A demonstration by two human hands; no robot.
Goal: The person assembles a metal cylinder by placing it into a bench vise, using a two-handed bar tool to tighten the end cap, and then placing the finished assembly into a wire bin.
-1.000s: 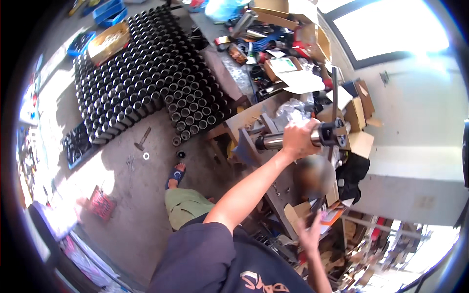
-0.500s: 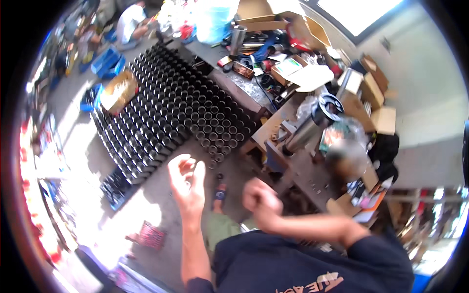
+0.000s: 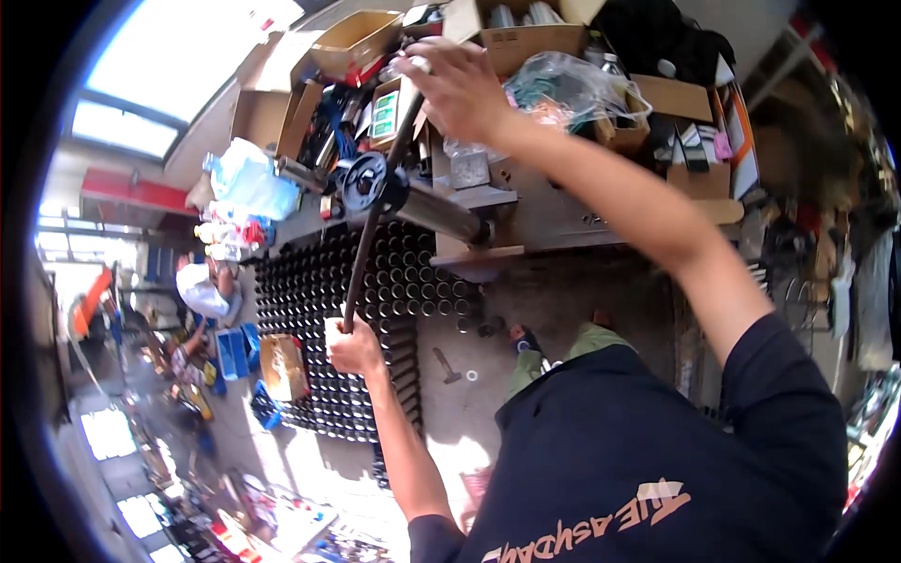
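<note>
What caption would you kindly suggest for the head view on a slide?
Both hands, left hand and right hand, grip a long dark metal bar beside a grey metal cylinder above rows of black tubes.

floor: grey concrete point(image 3: 563, 300) | window point(image 3: 178, 47): bright daylight | workbench point(image 3: 601, 202): cluttered with cardboard boxes point(image 3: 357, 42)

The long bar point(image 3: 375, 202) I hold in my left hand point(image 3: 354, 345) and right hand point(image 3: 457, 83) is dark, near black, and so is the round wheel point(image 3: 368, 184) on the grey metal cylinder point(image 3: 434, 208). Below, the stacked tubes point(image 3: 324, 310) form a black honeycomb pattern on the pale grey floor point(image 3: 563, 291). My shirt point(image 3: 648, 450) is navy with orange lettering, the boxes point(image 3: 511, 38) are brown cardboard, and a bag point(image 3: 246, 183) is light blue.
</note>
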